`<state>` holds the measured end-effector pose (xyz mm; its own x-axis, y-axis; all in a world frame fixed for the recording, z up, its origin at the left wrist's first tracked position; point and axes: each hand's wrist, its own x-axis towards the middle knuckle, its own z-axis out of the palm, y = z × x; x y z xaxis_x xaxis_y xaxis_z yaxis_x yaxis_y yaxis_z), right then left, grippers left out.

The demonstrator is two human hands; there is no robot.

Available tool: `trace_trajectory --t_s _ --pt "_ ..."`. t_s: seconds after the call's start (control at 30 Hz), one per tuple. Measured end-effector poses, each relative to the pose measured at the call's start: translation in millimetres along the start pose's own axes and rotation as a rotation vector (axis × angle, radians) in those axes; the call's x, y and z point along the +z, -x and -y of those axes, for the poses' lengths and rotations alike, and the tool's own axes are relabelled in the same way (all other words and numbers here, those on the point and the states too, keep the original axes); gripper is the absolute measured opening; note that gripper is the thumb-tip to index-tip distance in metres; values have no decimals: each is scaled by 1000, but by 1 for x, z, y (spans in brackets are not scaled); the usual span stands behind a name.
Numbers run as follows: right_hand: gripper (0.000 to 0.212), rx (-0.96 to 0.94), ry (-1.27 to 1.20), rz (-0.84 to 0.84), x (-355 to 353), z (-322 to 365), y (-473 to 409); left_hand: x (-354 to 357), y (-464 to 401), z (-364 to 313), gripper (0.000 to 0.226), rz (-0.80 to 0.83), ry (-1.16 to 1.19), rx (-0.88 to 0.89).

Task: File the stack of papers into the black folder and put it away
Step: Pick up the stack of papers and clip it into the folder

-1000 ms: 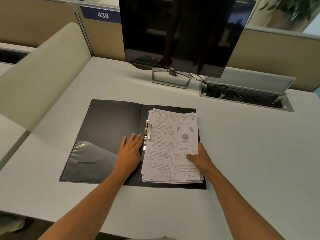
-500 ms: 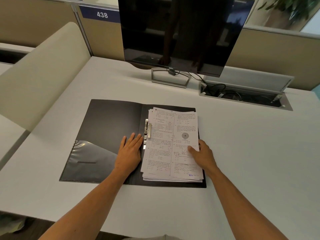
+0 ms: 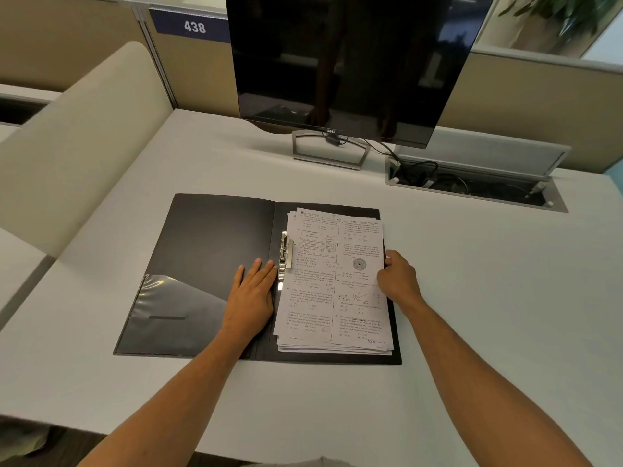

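Black folder (image 3: 215, 251) lying open on the white bench (image 3: 472, 298), the stack of papers (image 3: 333, 288) on its right half beside the metal clip (image 3: 286, 254). Left hand (image 3: 251, 298), released and flat, presses the inner cover. Right hand (image 3: 397, 278) has its grip curled on the stack's right edge.

Folder (image 3: 209, 251) open on desk (image 3: 472, 298), before monitor (image 3: 350, 62). Papers (image 3: 333, 284) on its right half; cable tray (image 3: 475, 183) behind, to the right.
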<state>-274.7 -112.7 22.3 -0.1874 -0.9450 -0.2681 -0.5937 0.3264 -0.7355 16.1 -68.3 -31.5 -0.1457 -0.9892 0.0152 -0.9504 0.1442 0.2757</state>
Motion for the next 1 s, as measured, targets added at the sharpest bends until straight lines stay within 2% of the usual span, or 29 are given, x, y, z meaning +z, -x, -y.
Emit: trace_trajectory --t_s 0.37,0.5,0.63,0.9,1.0 --pt "53 -25 152 73 4 8 -10 1 0 2 51 3 3 7" --pt "53 -32 150 88 2 6 -10 1 0 2 53 -3 8 5" --pt "46 -52 29 54 1 3 -7 0 0 1 48 -23 42 1" --pt "42 -26 -48 -22 5 -5 5 -14 10 -5 37 -103 299 -15" --pt "43 -21 -49 -6 6 -7 11 -15 16 -12 29 -87 317 6"
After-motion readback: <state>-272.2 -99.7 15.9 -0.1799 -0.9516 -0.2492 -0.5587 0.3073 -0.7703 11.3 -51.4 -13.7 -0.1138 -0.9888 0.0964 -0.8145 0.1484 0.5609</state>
